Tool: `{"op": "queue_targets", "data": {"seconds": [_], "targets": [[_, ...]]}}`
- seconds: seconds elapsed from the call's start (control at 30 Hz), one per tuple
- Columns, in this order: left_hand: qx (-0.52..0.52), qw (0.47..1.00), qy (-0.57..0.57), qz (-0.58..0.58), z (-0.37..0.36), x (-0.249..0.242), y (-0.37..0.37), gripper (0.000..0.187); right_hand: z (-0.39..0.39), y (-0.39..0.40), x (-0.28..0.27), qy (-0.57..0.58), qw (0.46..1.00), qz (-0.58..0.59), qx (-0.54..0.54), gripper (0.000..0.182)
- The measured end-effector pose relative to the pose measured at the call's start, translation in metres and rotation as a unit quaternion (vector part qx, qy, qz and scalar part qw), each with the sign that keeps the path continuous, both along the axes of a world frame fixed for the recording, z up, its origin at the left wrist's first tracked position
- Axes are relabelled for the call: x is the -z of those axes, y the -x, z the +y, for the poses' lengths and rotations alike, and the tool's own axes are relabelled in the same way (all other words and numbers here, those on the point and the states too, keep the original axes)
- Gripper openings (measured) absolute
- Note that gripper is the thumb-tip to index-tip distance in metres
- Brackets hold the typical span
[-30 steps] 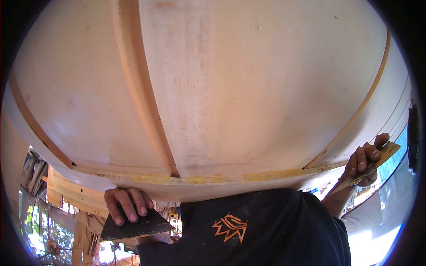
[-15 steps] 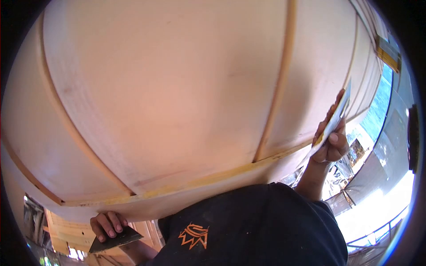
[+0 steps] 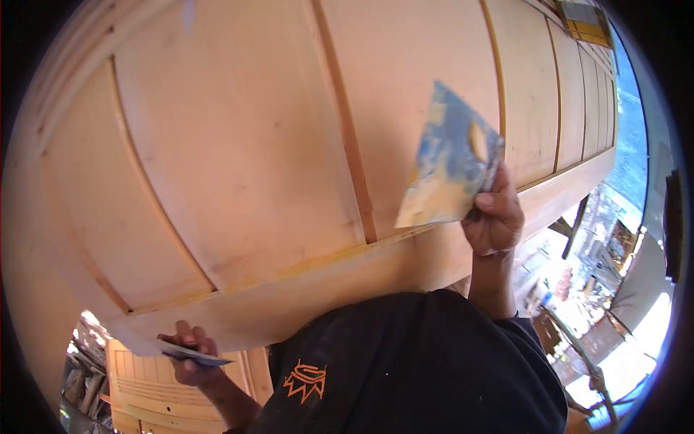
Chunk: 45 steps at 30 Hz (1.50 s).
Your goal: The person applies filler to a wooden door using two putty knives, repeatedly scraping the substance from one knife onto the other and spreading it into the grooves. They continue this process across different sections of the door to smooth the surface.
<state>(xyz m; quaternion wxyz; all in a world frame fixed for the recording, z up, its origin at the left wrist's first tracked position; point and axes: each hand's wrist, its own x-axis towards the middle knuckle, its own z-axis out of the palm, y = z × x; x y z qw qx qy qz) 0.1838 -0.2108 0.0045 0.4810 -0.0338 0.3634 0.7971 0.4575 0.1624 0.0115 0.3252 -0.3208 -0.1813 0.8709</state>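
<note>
My right hand (image 3: 497, 213) grips a flat, roughly four-sided plate (image 3: 452, 163) smeared with blue-grey and cream paste, with a yellowish patch near its edge. It is held up in front of a large pale wooden panel (image 3: 238, 145) with raised strips. A yellowish line of filler (image 3: 311, 264) runs along the panel's lower joint. At the lower left, my left hand (image 3: 194, 351) holds a thin dark flat blade (image 3: 194, 354), seen nearly edge-on, below the panel's lower rail.
A grey and yellow block (image 3: 584, 25) rests at the panel's upper right. Another slatted wooden piece (image 3: 163, 380) stands at the lower left, near stacked wood (image 3: 85, 383). Blue sheeting (image 3: 630, 145) and poles (image 3: 578, 347) are on the right.
My right hand has moved left, and its plate has turned from edge-on to face the view. The left blade has tilted nearly edge-on. The view has shifted, showing more of the panel's right side.
</note>
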Motion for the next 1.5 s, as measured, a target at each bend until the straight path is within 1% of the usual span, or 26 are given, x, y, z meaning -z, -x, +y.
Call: {"op": "queue_targets", "data": {"seconds": [0.03,0.07,0.1,0.13,0.17,0.2,0.23,0.27,0.37,0.47,0.5,0.6,0.63,0.73,0.77,0.83,0.87,0.9,1.0,1.03,1.13,1.23,1.33,1.4,1.43,1.5], "targets": [[0.020,1.000,-0.004,0.022,0.025,-0.009,-0.005,0.057,-0.003,0.006,-0.002,0.018,0.999,0.050,-0.013,0.068],[0.040,0.998,-0.005,0.045,0.044,-0.017,-0.010,0.056,-0.012,0.013,-0.005,0.016,0.999,0.043,-0.015,0.067],[0.045,0.988,0.072,0.133,0.063,-0.029,-0.020,0.054,-0.018,0.017,-0.012,0.016,0.999,0.037,-0.016,0.067],[0.044,0.964,0.147,0.219,0.082,-0.039,-0.031,0.052,-0.023,0.018,-0.019,0.016,0.999,0.031,-0.017,0.066],[0.096,0.906,0.194,0.364,0.103,-0.048,-0.038,0.050,-0.027,0.018,-0.025,0.003,0.998,0.049,-0.037,0.065],[0.141,0.823,0.236,0.498,0.126,-0.059,-0.044,0.047,-0.030,0.018,-0.031,-0.007,0.998,0.057,-0.040,0.065],[0.168,0.749,0.174,0.617,0.153,-0.073,-0.049,0.046,-0.034,0.015,-0.037,-0.016,0.997,0.062,-0.042,0.065],[0.193,0.658,0.108,0.720,0.176,-0.085,-0.054,0.046,-0.038,0.012,-0.043,-0.025,0.997,0.065,-0.043,0.065],[0.146,0.560,-0.048,0.814,0.207,-0.083,-0.078,0.046,-0.046,-0.004,-0.058,-0.038,0.994,0.095,-0.041,0.066],[0.066,0.500,-0.069,0.861,0.217,-0.075,-0.101,0.051,-0.057,-0.017,-0.070,-0.021,0.993,0.118,-0.022,0.067],[0.060,0.526,-0.093,0.843,0.216,-0.057,-0.103,0.055,-0.060,-0.021,-0.073,-0.019,0.992,0.122,-0.020,0.068],[0.132,0.425,-0.019,0.895,0.210,-0.055,-0.089,0.060,-0.065,-0.039,-0.064,-0.026,0.986,0.161,-0.023,0.069],[0.171,0.418,-0.019,0.892,0.208,-0.056,-0.085,0.065,-0.065,-0.044,-0.062,-0.030,0.983,0.177,-0.029,0.069],[0.184,0.478,-0.005,0.859,0.200,-0.068,-0.084,0.069,-0.072,-0.044,-0.073,-0.040,0.987,0.155,-0.021,0.068],[0.158,0.518,-0.015,0.840,0.200,-0.079,-0.086,0.070,-0.074,-0.042,-0.075,-0.050,0.988,0.145,-0.026,0.068],[0.196,0.510,0.003,0.838,0.200,-0.111,-0.084,0.071,-0.077,-0.036,-0.075,-0.069,0.989,0.125,-0.040,0.067],[0.215,0.507,0.014,0.834,0.198,-0.127,-0.083,0.071,-0.078,-0.032,-0.077,-0.098,0.988,0.110,-0.044,0.067],[0.227,0.494,0.032,0.839,0.196,-0.140,-0.082,0.069,-0.080,-0.029,-0.079,-0.126,0.986,0.093,-0.050,0.066],[0.288,0.397,0.066,0.869,0.196,-0.167,-0.079,0.067,-0.080,-0.023,-0.083,-0.173,0.979,0.081,-0.067,0.065],[0.309,0.378,0.066,0.870,0.198,-0.172,-0.079,0.056,-0.081,-0.021,-0.084,-0.183,0.977,0.082,-0.071,0.065],[0.368,0.330,0.047,0.868,0.197,-0.168,-0.074,0.046,-0.083,-0.014,-0.086,-0.235,0.970,0.017,-0.057,0.064],[0.381,0.345,0.057,0.856,0.195,-0.162,-0.076,0.054,-0.083,-0.015,-0.088,-0.208,0.975,-0.018,-0.073,0.063],[0.484,0.431,0.047,0.760,0.198,-0.154,-0.062,0.055,-0.086,-0.011,-0.081,-0.189,0.981,-0.033,-0.004,0.063],[0.509,0.601,0.060,0.614,0.202,-0.143,-0.048,0.055,-0.081,-0.016,-0.075,-0.185,0.981,-0.041,0.038,0.063],[0.512,0.673,0.068,0.530,0.205,-0.137,-0.044,0.054,-0.078,-0.019,-0.072,-0.182,0.981,-0.042,0.059,0.063],[0.514,0.745,0.083,0.417,0.212,-0.125,-0.042,0.055,-0.071,-0.027,-0.066,-0.178,0.979,-0.076,0.070,0.064]]}}
